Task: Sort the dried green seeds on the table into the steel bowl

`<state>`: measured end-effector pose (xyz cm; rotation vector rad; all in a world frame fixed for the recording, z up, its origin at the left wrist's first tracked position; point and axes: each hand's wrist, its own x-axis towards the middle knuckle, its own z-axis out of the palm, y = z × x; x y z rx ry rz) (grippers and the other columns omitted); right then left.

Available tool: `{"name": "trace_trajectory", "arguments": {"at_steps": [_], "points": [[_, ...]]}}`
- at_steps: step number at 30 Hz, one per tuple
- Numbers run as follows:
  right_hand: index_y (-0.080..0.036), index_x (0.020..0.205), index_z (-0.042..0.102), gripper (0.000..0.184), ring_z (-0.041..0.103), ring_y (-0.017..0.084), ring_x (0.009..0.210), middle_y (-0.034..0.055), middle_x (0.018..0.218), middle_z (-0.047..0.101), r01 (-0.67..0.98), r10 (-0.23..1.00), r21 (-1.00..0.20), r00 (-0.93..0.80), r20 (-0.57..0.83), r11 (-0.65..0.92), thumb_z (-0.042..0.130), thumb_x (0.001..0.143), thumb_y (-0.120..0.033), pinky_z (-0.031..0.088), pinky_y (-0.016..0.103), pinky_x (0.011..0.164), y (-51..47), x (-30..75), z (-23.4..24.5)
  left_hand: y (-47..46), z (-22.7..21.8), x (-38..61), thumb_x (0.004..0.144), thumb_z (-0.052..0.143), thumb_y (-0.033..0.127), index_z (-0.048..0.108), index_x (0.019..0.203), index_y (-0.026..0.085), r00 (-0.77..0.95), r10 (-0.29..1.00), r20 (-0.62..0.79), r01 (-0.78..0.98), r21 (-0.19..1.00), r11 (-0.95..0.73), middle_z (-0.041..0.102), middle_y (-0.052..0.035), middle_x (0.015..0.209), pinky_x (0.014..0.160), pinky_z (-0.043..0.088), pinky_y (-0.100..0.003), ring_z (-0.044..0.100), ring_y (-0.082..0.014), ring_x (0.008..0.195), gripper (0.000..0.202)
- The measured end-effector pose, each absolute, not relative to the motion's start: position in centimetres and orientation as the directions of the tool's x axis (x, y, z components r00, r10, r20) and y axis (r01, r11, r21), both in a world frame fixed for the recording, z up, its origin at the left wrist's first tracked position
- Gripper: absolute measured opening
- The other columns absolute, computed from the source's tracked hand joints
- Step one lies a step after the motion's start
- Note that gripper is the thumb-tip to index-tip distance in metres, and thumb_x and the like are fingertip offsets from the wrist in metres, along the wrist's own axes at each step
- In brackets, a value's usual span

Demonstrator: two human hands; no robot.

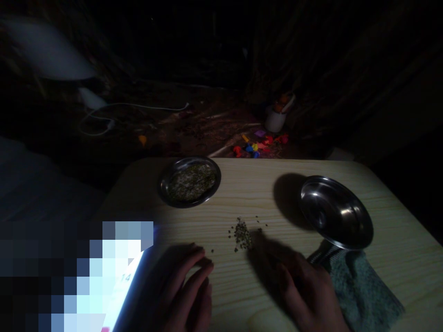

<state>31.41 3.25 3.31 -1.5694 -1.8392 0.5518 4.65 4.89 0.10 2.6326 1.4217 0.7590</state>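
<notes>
A small heap of green mung beans [242, 234], with a few white grains at its top, lies on the light wooden table, and several beans are scattered around it. To the left of the heap my left hand [190, 295] rests near the tabletop, fingers curved and apart, holding nothing. My right hand [308, 290] is low over the table to the right; a finger seems to stretch towards the heap, but deep shadow hides the fingertips. A steel dish [217, 186] farther back holds beans mixed with white grains. The tilted steel bowl [337, 210] at the right shows a bare inside.
A green cloth [363, 290] lies under the bowl's near edge. At lower left a bright screen [119, 288] glows, partly pixelated. Beyond the table [249, 184], colourful small pieces [256, 146], a white cup [276, 121] and a white cable [138, 105] lie in the dark.
</notes>
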Motion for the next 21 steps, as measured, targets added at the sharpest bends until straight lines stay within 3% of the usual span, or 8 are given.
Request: {"name": "trace_trajectory", "arguments": {"at_steps": [3,9,16,18,21], "points": [[-0.021,0.114,0.070,0.030,0.076,0.018,0.078,0.0062,0.093,0.078,0.687,0.978,-0.704,-0.052,0.200,0.180,0.049,0.093,-0.025,0.062,0.024,0.069,3.14,31.41,3.25,4.91,0.04,4.67,0.090,0.058,0.022,0.059,0.128,0.020,0.449,0.803,0.393,0.773,0.280,-0.569,0.058,-0.0080,0.134,0.095,0.053,-0.043,0.054,-0.0232,0.125,0.037],[-0.020,0.124,0.067,0.036,0.075,0.021,0.095,0.0082,0.108,0.077,0.680,0.982,-0.710,-0.083,0.172,0.182,0.049,0.093,-0.023,0.062,0.028,0.082,3.26,31.51,3.07,4.78,-0.01,4.71,0.089,0.059,0.022,0.059,0.126,0.021,0.444,0.797,0.410,0.773,0.273,-0.572,0.058,-0.0088,0.133,0.093,0.056,-0.044,0.056,-0.0237,0.123,0.037],[-0.021,0.121,0.068,0.035,0.076,0.022,0.091,0.0080,0.103,0.078,0.673,0.982,-0.719,-0.057,0.181,0.172,0.048,0.093,-0.023,0.062,0.029,0.080,3.18,31.40,3.16,4.59,0.03,4.57,0.090,0.058,0.022,0.059,0.125,0.021,0.445,0.796,0.411,0.776,0.267,-0.571,0.058,-0.0090,0.133,0.091,0.057,-0.044,0.055,-0.0237,0.124,0.034],[-0.021,0.113,0.070,0.030,0.075,0.021,0.084,0.0078,0.098,0.078,0.678,0.981,-0.716,-0.038,0.191,0.166,0.048,0.093,-0.025,0.062,0.028,0.075,3.00,31.41,3.09,4.64,-0.09,4.44,0.090,0.058,0.022,0.059,0.126,0.021,0.450,0.797,0.404,0.777,0.263,-0.572,0.057,-0.0087,0.135,0.091,0.057,-0.044,0.054,-0.0242,0.125,0.035],[-0.022,0.094,0.071,0.023,0.071,0.017,0.062,0.0037,0.075,0.074,0.698,0.974,-0.701,0.025,0.224,0.143,0.049,0.094,-0.028,0.059,0.023,0.056,2.62,31.59,2.89,4.69,-0.19,4.29,0.089,0.061,0.023,0.059,0.126,0.021,0.461,0.796,0.392,0.769,0.271,-0.579,0.057,-0.0082,0.135,0.093,0.056,-0.044,0.054,-0.0244,0.125,0.038]]}}
